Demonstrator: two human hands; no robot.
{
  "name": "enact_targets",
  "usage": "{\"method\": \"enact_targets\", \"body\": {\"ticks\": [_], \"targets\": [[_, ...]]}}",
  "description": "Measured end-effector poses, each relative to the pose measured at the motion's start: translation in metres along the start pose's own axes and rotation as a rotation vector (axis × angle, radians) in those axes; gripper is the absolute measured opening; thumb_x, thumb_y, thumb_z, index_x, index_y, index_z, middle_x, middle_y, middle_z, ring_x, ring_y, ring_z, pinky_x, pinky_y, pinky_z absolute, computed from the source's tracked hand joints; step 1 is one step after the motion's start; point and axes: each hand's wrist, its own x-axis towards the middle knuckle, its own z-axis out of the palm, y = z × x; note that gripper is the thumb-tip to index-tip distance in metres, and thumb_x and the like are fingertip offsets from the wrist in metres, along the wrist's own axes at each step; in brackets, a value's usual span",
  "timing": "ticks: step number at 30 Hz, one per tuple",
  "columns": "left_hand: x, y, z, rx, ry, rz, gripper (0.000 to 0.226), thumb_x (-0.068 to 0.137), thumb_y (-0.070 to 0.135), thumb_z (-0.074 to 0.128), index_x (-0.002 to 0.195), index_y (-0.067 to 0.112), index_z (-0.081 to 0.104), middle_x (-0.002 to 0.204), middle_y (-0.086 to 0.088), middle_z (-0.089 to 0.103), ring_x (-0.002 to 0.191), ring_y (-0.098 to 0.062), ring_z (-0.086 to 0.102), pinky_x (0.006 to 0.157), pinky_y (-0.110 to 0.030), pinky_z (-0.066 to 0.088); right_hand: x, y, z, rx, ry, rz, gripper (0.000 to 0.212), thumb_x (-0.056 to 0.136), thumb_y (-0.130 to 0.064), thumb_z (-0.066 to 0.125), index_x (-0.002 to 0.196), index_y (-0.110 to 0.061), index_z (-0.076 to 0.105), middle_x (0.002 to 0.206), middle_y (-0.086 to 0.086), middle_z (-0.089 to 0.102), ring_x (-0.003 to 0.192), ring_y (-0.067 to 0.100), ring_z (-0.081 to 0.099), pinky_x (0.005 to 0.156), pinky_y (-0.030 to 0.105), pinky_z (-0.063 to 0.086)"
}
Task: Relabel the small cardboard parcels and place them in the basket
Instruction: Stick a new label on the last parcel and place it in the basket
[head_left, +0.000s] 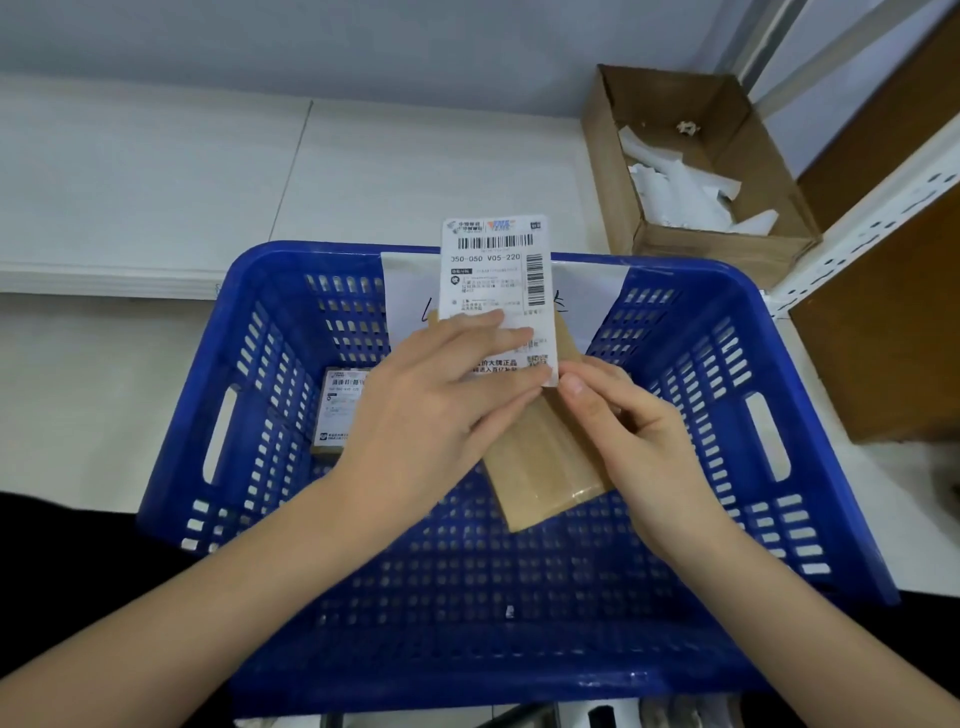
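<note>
Over the blue plastic basket (810, 395) I hold a small brown cardboard parcel (540, 462), tilted. A white shipping label (493, 270) with barcodes stands up from the parcel's far end. My left hand (436, 400) lies flat on the label's lower part and presses it against the parcel. My right hand (623, 421) grips the parcel's right side, thumb at the label's lower corner. Another labelled parcel (340, 410) lies on the basket floor at the left, partly hidden by my left hand.
A white sheet with handwriting (410, 296) hangs inside the basket's far wall. An open cardboard box (696, 249) with torn white paper scraps stands at the back right. A white metal shelf post (872, 228) and brown panel are on the right.
</note>
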Motion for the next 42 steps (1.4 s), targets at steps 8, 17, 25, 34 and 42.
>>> {"method": "enact_targets", "body": {"ticks": [8,17,25,34,42], "targets": [[-0.0012,0.0041,0.0044,-0.011,0.031,-0.054,0.018,0.090,0.023,0.065,0.099,0.013,0.077,0.109,-0.006,0.071,0.113,-0.027,0.062,0.090,-0.045,0.052,0.0020,0.0040,-0.0018,-0.041,0.000,-0.024,0.030,0.075,-0.033,0.062,0.101,-0.023,0.073,0.118,-0.007,0.062,0.111,0.003,0.058,0.097,0.026,0.048],[-0.0018,0.0057,0.0047,0.073,0.049,-0.015,0.016,0.093,0.019,0.063,0.098,0.010,0.076,0.106,-0.005,0.071,0.113,-0.028,0.061,0.093,-0.039,0.051,0.0046,0.0056,-0.0028,-0.128,-0.004,-0.098,0.018,0.077,-0.032,0.063,0.093,-0.031,0.072,0.124,-0.001,0.057,0.119,0.005,0.052,0.100,0.024,0.045],[-0.0025,0.0056,0.0066,0.070,0.050,-0.022,0.017,0.093,0.018,0.062,0.098,0.009,0.075,0.106,-0.005,0.071,0.112,-0.029,0.062,0.093,-0.038,0.051,0.0053,0.0069,-0.0027,-0.168,0.010,-0.117,0.018,0.077,-0.034,0.062,0.091,-0.038,0.072,0.123,-0.002,0.056,0.118,0.004,0.052,0.102,0.033,0.045],[-0.0022,0.0048,0.0078,0.091,0.040,-0.006,0.017,0.094,0.017,0.061,0.098,0.008,0.075,0.105,-0.005,0.072,0.111,-0.030,0.062,0.095,-0.036,0.050,0.0045,0.0052,-0.0034,-0.193,-0.002,-0.099,0.020,0.076,-0.036,0.061,0.093,-0.032,0.070,0.124,-0.001,0.056,0.117,0.001,0.051,0.100,0.025,0.044],[-0.0037,0.0050,0.0096,0.089,0.039,-0.016,0.016,0.092,0.017,0.063,0.097,0.009,0.076,0.105,-0.004,0.072,0.110,-0.030,0.062,0.091,-0.038,0.051,0.0054,0.0062,-0.0041,-0.195,-0.005,-0.085,0.017,0.079,-0.033,0.061,0.093,-0.031,0.071,0.123,-0.002,0.056,0.117,0.001,0.051,0.098,0.023,0.045]]}}
